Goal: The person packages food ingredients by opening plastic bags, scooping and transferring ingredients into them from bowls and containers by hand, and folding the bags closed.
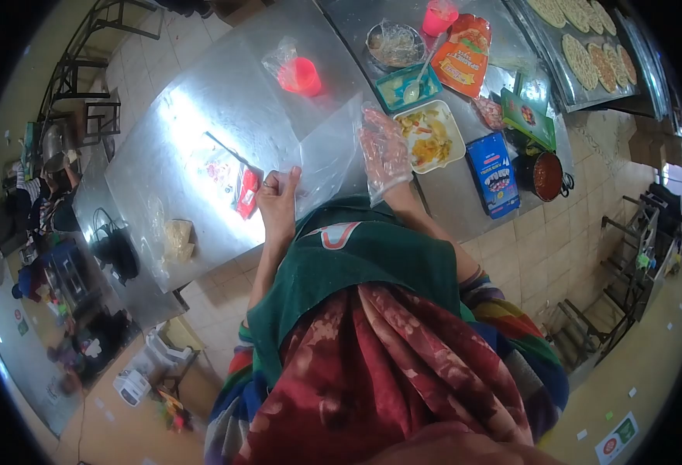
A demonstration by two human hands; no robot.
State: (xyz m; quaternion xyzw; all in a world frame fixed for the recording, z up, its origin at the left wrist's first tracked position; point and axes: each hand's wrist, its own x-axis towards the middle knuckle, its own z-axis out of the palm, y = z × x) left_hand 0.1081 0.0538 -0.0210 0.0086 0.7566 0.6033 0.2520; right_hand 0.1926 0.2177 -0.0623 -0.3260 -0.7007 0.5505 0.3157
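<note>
My left hand (279, 200) is bare, its fingers closed on the edge of a clear plastic sheet or glove (327, 159) above the metal table (209, 101). My right hand (386, 151) wears a loose clear plastic glove; its fingers point away from me and look extended. The clear plastic spans the space between both hands. Beside my left hand lie a red packet (247, 194) and a knife (229, 149). To the right of my gloved hand is a white tray of food pieces (432, 138).
A pink cup (300, 76) stands beyond my hands. At the right are a teal container (407, 87), an orange packet (463, 56), a blue box (493, 174), a green box (528, 118) and a pot (547, 177). Flatbreads (581, 62) lie on trays at the upper right.
</note>
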